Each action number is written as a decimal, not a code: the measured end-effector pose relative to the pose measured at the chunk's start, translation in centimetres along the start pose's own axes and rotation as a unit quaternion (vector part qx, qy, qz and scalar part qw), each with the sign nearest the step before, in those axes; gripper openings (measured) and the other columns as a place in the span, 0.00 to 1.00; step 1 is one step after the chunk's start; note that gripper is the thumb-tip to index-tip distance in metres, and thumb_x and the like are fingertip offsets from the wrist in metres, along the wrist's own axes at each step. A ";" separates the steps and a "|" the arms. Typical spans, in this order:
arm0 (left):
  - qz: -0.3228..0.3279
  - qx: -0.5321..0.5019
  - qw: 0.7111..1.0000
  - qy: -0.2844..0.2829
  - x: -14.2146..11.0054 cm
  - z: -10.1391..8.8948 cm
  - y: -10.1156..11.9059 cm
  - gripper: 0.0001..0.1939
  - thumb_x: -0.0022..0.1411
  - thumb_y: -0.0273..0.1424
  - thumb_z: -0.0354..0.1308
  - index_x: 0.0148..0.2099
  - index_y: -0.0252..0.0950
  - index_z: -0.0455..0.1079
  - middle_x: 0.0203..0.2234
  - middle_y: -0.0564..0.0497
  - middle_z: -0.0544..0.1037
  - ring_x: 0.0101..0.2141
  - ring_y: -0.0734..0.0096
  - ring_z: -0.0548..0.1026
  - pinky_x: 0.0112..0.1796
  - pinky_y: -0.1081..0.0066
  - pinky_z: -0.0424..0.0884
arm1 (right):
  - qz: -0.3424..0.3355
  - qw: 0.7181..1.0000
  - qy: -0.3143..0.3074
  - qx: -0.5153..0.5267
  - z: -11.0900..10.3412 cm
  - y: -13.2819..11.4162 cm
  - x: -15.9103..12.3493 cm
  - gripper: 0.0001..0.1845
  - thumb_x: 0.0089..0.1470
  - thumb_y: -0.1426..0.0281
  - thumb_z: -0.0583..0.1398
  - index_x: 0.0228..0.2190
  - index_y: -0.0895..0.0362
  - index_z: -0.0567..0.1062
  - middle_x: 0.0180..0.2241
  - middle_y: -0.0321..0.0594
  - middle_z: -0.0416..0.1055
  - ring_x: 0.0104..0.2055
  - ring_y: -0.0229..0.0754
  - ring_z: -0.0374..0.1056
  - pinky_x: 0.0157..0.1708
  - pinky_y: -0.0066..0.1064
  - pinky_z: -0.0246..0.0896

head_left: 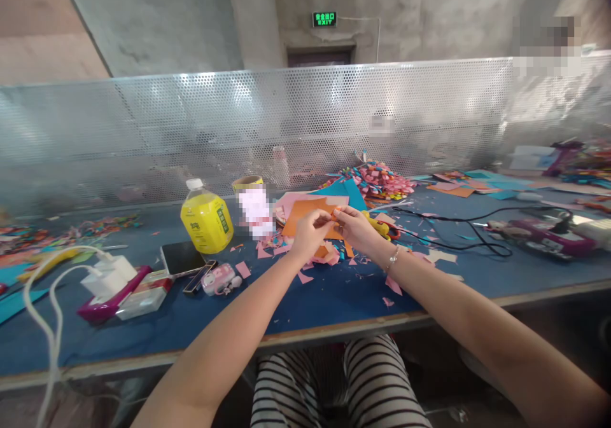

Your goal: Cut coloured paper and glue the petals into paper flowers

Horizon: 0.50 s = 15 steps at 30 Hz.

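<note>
My left hand (312, 229) and my right hand (352, 226) meet over the middle of the blue table, fingertips pinched together. Between them shows a small bit of orange paper (337, 210), its shape mostly hidden by my fingers. Just behind lie an orange sheet (300, 215) and a blue sheet (351, 193), overlapping pink paper. Under my hands are orange and pink scraps (326, 254). Close to my right hand rests a yellow-handled tool (379, 226), partly covered by that hand.
A heap of coloured paper pieces (377, 180) sits before the perforated metal screen (305, 116). On the left stand a yellow drink bottle (207, 221), a phone (182, 259), a pink case (219, 279) and a power strip (114, 301). Black cables (458, 224) run across the right.
</note>
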<state>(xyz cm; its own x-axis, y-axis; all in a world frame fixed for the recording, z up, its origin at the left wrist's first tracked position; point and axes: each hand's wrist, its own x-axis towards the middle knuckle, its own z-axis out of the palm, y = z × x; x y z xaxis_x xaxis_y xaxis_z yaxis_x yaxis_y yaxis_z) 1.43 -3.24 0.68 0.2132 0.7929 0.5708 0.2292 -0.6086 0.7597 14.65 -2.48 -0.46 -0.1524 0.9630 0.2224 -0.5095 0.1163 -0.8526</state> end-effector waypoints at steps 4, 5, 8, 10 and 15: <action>0.013 0.029 0.999 0.009 0.0 -0.1 0.3 0.03 0.52 0.29 0.55 0.28 0.35 0.67 0.25 0.51 0.73 0.28 0.73 0.71 0.33 0.70 0.68 | 0.001 1.000 -0.002 -0.012 0.1 -0.1 -0.2 0.15 0.32 0.63 0.67 0.24 0.54 0.70 0.25 0.31 0.66 0.27 0.31 0.63 0.27 0.23 0.58; 0.016 0.033 0.999 0.010 0.0 -0.1 0.3 0.03 0.52 0.29 0.55 0.28 0.35 0.67 0.25 0.51 0.73 0.28 0.73 0.71 0.33 0.70 0.68 | -0.001 1.000 -0.003 -0.013 0.1 -0.1 -0.3 0.15 0.32 0.63 0.67 0.23 0.54 0.70 0.25 0.31 0.66 0.27 0.31 0.63 0.27 0.23 0.58; 0.022 0.033 0.999 0.007 0.0 -0.1 0.3 0.03 0.53 0.29 0.55 0.28 0.35 0.67 0.25 0.51 0.73 0.28 0.73 0.71 0.33 0.70 0.68 | -0.012 1.000 -0.005 -0.022 0.0 -0.1 -0.3 0.15 0.33 0.62 0.67 0.23 0.54 0.70 0.25 0.31 0.66 0.27 0.31 0.63 0.27 0.24 0.58; 0.025 0.031 0.999 0.003 0.0 -0.1 0.3 0.03 0.53 0.29 0.55 0.28 0.36 0.67 0.25 0.51 0.73 0.28 0.73 0.71 0.33 0.70 0.68 | -0.020 0.999 -0.011 -0.034 -0.1 -0.1 -0.2 0.14 0.35 0.61 0.66 0.24 0.54 0.70 0.25 0.31 0.66 0.27 0.32 0.63 0.28 0.24 0.58; 0.038 0.022 0.999 -0.014 -0.1 0.1 0.4 0.02 0.52 0.27 0.55 0.28 0.36 0.65 0.25 0.53 0.71 0.29 0.74 0.70 0.33 0.71 0.67 | -0.020 0.999 -0.037 -0.030 -0.1 -0.2 -0.4 0.13 0.37 0.62 0.66 0.23 0.56 0.70 0.25 0.31 0.65 0.27 0.31 0.62 0.29 0.24 0.58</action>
<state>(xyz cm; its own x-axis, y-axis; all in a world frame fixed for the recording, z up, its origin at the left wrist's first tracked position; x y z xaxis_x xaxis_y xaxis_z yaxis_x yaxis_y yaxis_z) 1.58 -3.53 0.92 0.2583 0.7432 0.6173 0.2526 -0.6687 0.6994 14.90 -2.80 -0.47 -0.1970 0.9370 0.2886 -0.4649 0.1699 -0.8689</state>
